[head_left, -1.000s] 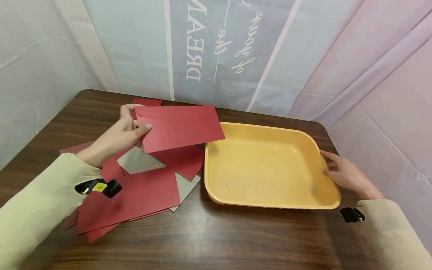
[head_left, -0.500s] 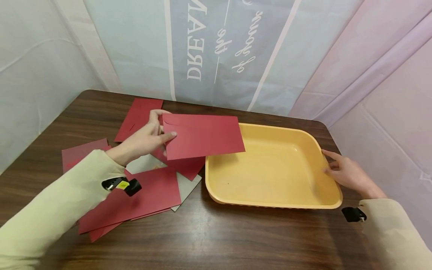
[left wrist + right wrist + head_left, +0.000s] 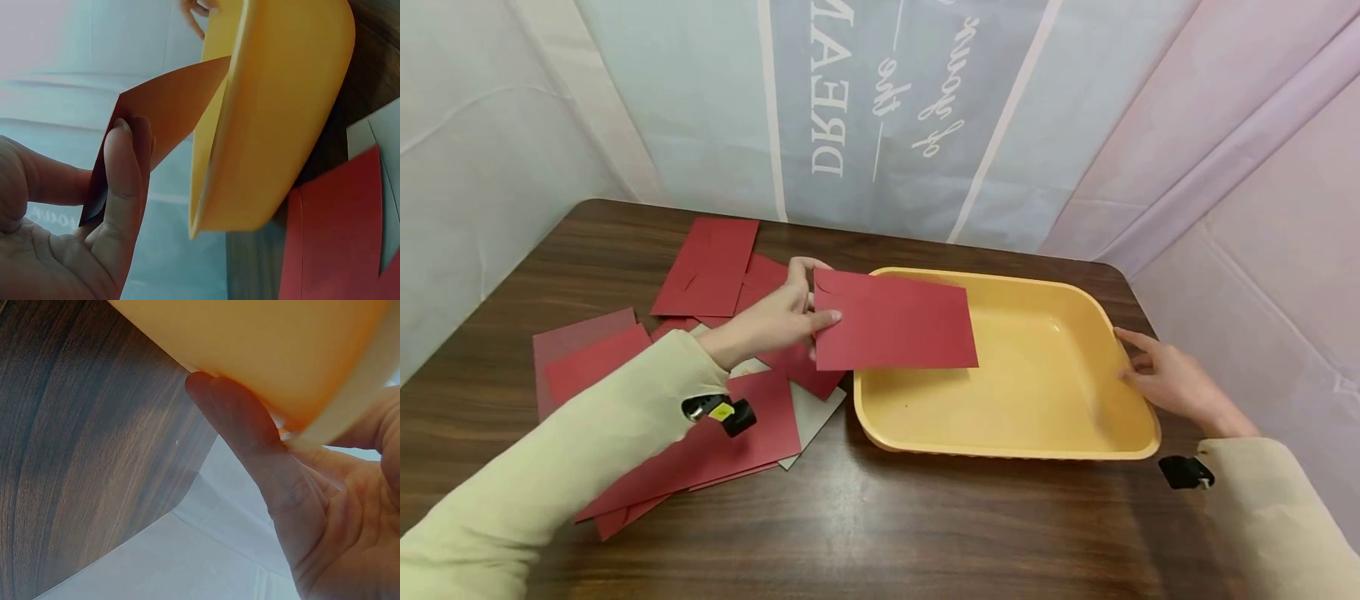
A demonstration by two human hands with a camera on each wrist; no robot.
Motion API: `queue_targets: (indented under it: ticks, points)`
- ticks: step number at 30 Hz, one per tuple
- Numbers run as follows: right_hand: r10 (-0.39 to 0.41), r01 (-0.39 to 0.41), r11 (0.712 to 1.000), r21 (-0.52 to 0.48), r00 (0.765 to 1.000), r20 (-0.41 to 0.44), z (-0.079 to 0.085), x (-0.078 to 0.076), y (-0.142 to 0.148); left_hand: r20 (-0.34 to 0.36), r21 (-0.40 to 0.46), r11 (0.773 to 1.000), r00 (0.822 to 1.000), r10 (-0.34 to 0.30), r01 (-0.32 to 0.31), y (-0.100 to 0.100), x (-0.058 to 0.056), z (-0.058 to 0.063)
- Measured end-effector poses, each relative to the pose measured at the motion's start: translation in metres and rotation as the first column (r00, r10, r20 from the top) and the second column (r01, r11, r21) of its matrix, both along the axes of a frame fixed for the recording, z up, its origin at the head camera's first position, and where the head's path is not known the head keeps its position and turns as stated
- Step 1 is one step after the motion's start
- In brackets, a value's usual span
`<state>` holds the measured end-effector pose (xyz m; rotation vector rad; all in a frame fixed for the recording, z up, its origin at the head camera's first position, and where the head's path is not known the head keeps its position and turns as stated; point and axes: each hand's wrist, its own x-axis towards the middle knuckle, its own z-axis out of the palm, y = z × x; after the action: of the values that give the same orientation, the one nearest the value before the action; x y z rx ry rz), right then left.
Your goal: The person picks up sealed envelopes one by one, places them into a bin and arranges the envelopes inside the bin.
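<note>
L grip (image 3: 782, 317) pinches a red rectangular paper envelope (image 3: 898, 325) b/w thumb & fingers; vs 1 sec ago it's gone from above the loose red & grey paper pile (image 3: 767, 437) to over the near side of the yellow rounded plastic tray (image 3: 1037, 400) on its R, so carry's prob mostly done. Beyond that, R grip (image 3: 1176, 385) pinches tray's far rim, outer fingertips hidden in head view; envelope covers tray's back L corner, cream sleeve (image 3: 595, 446) blocks part of pile, can't count it
</note>
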<state>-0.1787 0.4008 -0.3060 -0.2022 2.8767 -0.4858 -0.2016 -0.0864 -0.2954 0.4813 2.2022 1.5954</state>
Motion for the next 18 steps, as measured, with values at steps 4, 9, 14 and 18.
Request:
queue_targets:
  ticks: [4,9,14,18]
  points:
    - [0.001,-0.001,1.0,0.0,1.0,0.0,0.0,-0.001,0.001,0.013,0.004,1.0,1.0,-0.02,0.02,0.014,-0.001,-0.002]
    - [0.006,-0.006,1.0,0.009,1.0,-0.011,-0.001,-0.002,0.001,0.028,-0.017,0.998,0.998,-0.055,0.055,0.031,-0.002,-0.001]
    - [0.001,-0.001,1.0,0.006,1.0,-0.011,-0.001,-0.002,0.001,0.043,-0.041,0.995,0.995,-0.086,0.088,0.045,-0.003,-0.001]
    - [-0.008,0.008,1.0,0.004,1.0,-0.005,0.0,-0.001,0.001,0.053,-0.053,0.994,0.995,-0.089,0.092,0.053,-0.005,-0.002]
